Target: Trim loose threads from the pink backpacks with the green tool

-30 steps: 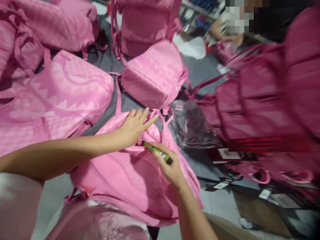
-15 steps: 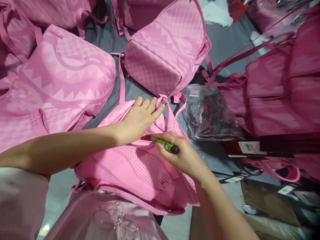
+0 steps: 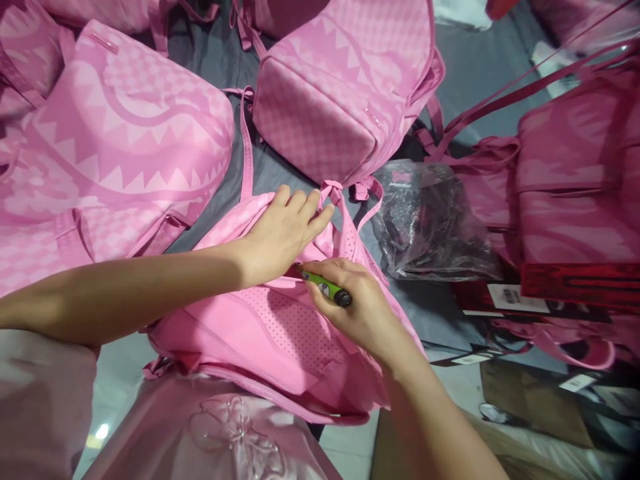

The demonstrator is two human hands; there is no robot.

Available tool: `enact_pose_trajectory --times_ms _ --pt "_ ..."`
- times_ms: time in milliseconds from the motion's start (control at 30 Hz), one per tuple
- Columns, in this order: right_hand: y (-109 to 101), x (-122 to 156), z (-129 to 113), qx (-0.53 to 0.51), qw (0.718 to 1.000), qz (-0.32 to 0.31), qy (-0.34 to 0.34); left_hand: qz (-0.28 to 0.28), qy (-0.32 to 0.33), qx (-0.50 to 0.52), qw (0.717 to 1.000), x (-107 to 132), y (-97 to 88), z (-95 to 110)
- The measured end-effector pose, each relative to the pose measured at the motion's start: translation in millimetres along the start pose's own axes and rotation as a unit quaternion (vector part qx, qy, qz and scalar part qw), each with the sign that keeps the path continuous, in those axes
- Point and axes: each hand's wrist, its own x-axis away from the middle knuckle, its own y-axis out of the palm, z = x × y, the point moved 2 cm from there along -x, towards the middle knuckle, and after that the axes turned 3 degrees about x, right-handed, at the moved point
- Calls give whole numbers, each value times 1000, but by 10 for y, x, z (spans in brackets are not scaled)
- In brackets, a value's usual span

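Observation:
A pink backpack (image 3: 225, 333) lies in front of me, its dotted mesh back panel (image 3: 295, 327) facing up. My left hand (image 3: 280, 237) rests flat on its upper part, fingers stretched out and pressing the fabric. Close beside it, my right hand (image 3: 355, 297) is closed around a green marker-like pen (image 3: 325, 288) with a black end. The pen's tip points left at a seam or opening in the bag; the fingers and folds partly hide that spot.
More pink backpacks lie around: one with a jagged-teeth print (image 3: 145, 127) at left, a checkered one (image 3: 320, 113) beyond, and camouflage-patterned ones (image 3: 570, 153) at right. A clear plastic bag with dark contents (image 3: 430, 227) lies right of my hands. Tags (image 3: 510, 298) hang at the right.
The view has shifted slightly, so the surrounding bags sit a little differently. My right hand and the pen have moved slightly left and up; my left hand stays on the backpack.

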Motion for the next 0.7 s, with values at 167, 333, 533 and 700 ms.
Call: enact_pose_trajectory --times_ms 167,333,533,700 --pt "22 -7 -39 41 999 8 23 -7 -2 23 1000 9 -4 -5" --pt "39 -8 -83 45 998 23 32 -1 -5 24 1000 0 6 -5" --pt "32 -8 -126 48 998 20 43 6 -5 5 1000 10 -12 2" --pt "57 -10 -175 52 997 42 41 5 -4 4 1000 13 -34 8"
